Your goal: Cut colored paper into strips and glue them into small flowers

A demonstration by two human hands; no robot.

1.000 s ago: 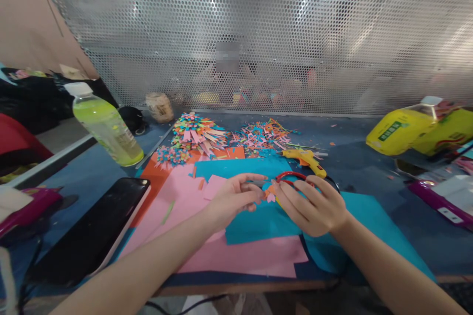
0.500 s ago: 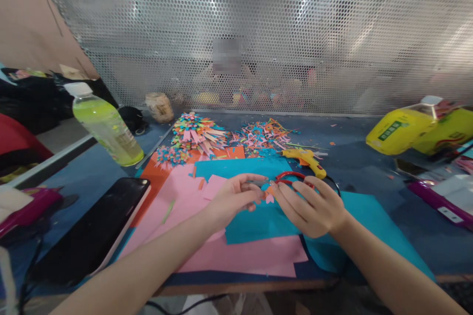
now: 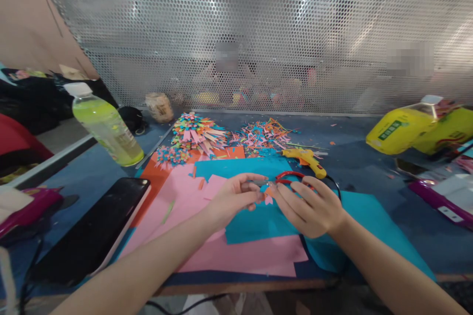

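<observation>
Over the blue paper sheet [image 3: 258, 226], both hands meet at a small bundle of paper strips [image 3: 268, 200] in orange, pink and blue. My left hand [image 3: 236, 197] pinches its left side with the fingertips, which partly hide it. From the other side, the thumb and fingers of my right hand [image 3: 314, 206] close on the strips. Red-handled scissors [image 3: 288, 175] show just behind my right fingers; whether the hand touches them I cannot tell. A yellow glue gun [image 3: 306, 160] lies beyond the right hand.
Pink paper [image 3: 166, 231] lies under the blue sheet. Behind stand a paper-strip cone [image 3: 197, 133] and a heap of cut strips [image 3: 262, 135]. A drink bottle [image 3: 105, 125] and phone [image 3: 92, 229] are at left; yellow packages [image 3: 401, 130] at right. A perforated metal panel [image 3: 258, 19] closes the back.
The small bundle of strips has turned slightly between the fingertips, with more blue showing. Both hands stay almost in place; the right fingers have shifted a little.
</observation>
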